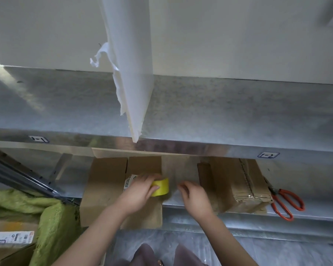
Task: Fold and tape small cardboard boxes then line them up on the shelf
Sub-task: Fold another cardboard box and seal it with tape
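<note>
At the far left a green fabric (27, 206) is seen bunched beside a labelled carton (10, 240). To the right of these an unfolded brown cardboard box (104, 189) is laid flat on the lower metal shelf (306, 175). Its near end hangs past the shelf's front edge, and a white printed label is shown on one panel. The left hand (140, 191) is placed over that cardboard, with its fingers and thumb curled round a roll of yellow tape (161, 187). The roll is held on edge at the flat box's right panel. Near the roll the right hand (194, 196) is held with its fingers curled inward. The fingertips are blurred, and whether anything is pinched cannot be told. Further right a folded cardboard box (235, 185) is stood on the same shelf, with a glossy strip shown along its near edge. Orange-handled scissors (286, 202) are laid just beside it.
</note>
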Action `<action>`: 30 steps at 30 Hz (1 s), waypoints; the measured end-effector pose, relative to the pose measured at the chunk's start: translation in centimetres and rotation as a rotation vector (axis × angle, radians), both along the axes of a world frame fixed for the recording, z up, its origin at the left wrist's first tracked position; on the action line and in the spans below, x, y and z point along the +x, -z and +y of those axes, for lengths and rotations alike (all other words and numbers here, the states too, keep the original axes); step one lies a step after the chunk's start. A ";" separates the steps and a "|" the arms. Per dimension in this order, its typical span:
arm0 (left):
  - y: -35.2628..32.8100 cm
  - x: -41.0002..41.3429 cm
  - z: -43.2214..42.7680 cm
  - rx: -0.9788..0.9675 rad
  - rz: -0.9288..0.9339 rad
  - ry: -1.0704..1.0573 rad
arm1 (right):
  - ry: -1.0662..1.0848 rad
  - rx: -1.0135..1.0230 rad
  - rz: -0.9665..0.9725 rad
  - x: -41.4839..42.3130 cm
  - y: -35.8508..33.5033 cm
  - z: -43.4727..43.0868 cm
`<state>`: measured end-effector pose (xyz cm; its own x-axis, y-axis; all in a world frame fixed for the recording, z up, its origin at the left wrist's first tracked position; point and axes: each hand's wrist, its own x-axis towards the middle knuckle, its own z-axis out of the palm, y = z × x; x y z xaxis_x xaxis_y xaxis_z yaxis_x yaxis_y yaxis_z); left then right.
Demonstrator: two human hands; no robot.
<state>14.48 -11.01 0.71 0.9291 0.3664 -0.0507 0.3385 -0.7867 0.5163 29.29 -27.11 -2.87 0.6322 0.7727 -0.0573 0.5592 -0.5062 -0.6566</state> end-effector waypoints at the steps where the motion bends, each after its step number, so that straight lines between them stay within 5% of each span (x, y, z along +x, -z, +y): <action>1: -0.9 -0.1 -0.2 -0.015 -0.016 -0.007 | 0.004 0.009 0.023 -0.1 -0.8 -0.3; 10: -5.3 1.0 -4.9 -0.010 -0.021 0.107 | -0.094 -0.082 0.243 1.7 -6.5 -6.2; 19: -7.2 4.4 -14.1 -0.129 -0.105 -0.004 | 0.141 -0.033 0.382 6.3 -7.5 -15.0; 30: -8.8 6.7 -21.0 -0.136 -0.147 -0.168 | 0.157 0.188 0.638 10.5 -7.7 -20.8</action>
